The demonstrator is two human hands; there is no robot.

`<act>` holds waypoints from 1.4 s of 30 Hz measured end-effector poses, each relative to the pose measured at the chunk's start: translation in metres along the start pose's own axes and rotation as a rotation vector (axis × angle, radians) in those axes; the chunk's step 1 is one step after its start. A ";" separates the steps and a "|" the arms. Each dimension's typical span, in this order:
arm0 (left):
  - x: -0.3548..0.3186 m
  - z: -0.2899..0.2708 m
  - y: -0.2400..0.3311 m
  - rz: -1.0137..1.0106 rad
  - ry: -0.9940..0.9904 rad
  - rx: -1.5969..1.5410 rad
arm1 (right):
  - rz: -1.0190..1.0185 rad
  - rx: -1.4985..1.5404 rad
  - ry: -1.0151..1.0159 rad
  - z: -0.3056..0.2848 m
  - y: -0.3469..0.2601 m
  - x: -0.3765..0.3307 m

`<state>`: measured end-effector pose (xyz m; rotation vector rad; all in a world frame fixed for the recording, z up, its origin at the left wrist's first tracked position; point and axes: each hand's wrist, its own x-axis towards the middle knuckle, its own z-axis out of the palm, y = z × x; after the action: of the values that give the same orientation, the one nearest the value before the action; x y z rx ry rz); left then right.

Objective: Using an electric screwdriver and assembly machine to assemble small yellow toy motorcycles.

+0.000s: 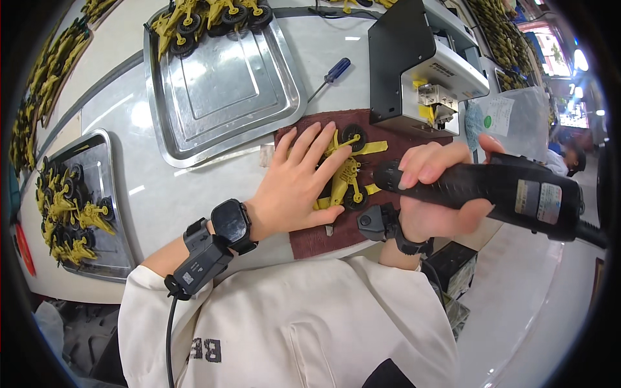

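Observation:
A yellow toy vehicle with black wheels (351, 169) lies on a dark red cloth (310, 240) in front of me. My left hand (294, 178) is laid over its left side, thumb and index finger on either side of the body, the other fingers stretched out. My palm and fingers hide part of it. My right hand (436, 184) is wrapped round a black electric screwdriver (498, 193), held nearly level with its nose pointing left at the toy. Whether its bit touches the toy, I cannot tell.
Finished-looking yellow vehicles fill part of a large metal tray (226, 97) and a smaller left tray (107, 213). A blue-handled screwdriver (337, 70) lies beyond the cloth. A black-and-white machine (404, 71) stands at the back right, beside a plastic bag (517, 123). A cord trails from the electric screwdriver.

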<state>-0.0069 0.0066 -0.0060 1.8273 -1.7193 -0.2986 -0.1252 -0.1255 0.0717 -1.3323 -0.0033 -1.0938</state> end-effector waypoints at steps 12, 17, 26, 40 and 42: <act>0.002 -0.002 -0.005 -0.008 -0.012 -0.075 | -0.006 -0.079 0.001 0.000 0.011 0.000; 0.002 -0.003 -0.005 -0.027 -0.031 -0.081 | -0.048 -0.042 -0.083 -0.004 0.015 0.001; 0.006 -0.002 -0.007 -0.036 -0.053 -0.116 | 0.007 -0.009 -0.159 -0.010 0.023 0.003; 0.009 -0.008 -0.003 -0.009 -0.059 -0.063 | -0.177 -0.285 0.226 -0.027 -0.038 0.030; 0.008 -0.006 -0.002 0.004 -0.052 -0.053 | -0.271 -0.444 0.371 -0.032 -0.039 0.059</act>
<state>-0.0010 0.0003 -0.0009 1.7921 -1.7339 -0.3889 -0.1359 -0.1809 0.1252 -1.5269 0.3605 -1.6281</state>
